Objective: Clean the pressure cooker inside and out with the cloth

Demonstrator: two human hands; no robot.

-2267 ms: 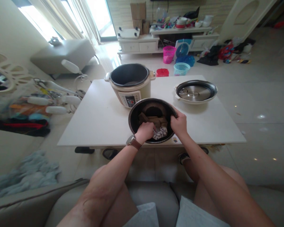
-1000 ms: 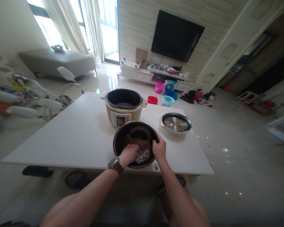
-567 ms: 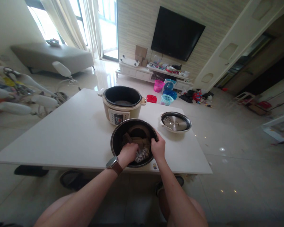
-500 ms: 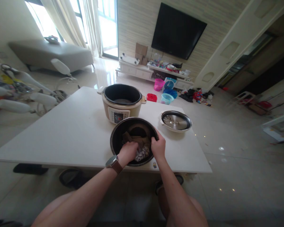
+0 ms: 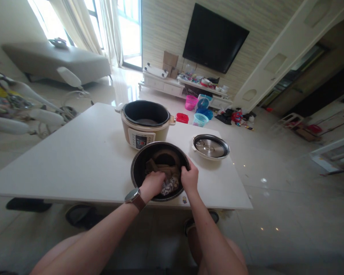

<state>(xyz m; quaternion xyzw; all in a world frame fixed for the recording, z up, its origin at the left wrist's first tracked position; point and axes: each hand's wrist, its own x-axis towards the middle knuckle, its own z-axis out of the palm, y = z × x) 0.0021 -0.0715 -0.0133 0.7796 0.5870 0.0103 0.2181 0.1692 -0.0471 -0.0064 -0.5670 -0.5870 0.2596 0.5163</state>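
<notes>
A dark inner pot [image 5: 137, 168] is tilted toward me at the front of the white table [image 5: 71, 160]. My right hand [image 5: 189, 175] grips its right rim, thumb inside and fingers outside. Inside the pot, my left hand [image 5: 153, 184], with a watch on its wrist, is closed on a brown patterned cloth [image 5: 171, 185] that lies bunched against the pot's inner wall. Just behind the pot stands a beige electric pressure cooker [image 5: 145, 122], its top uncovered. The cooker's lid [image 5: 211, 147] rests upside down on the table to the right.
Beyond the table, a red basin [image 5: 182, 118], a light blue basket [image 5: 200, 120] and a pink basket [image 5: 191, 102] are on the floor. A low white TV cabinet [image 5: 172, 88] holds clutter. White lamp-like arms [image 5: 48, 116] reach toward the table's left side.
The view has shifted slightly, so everything sits a little further left. Both hands keep their hold on the pot and the cloth, with hardly any other movement.
</notes>
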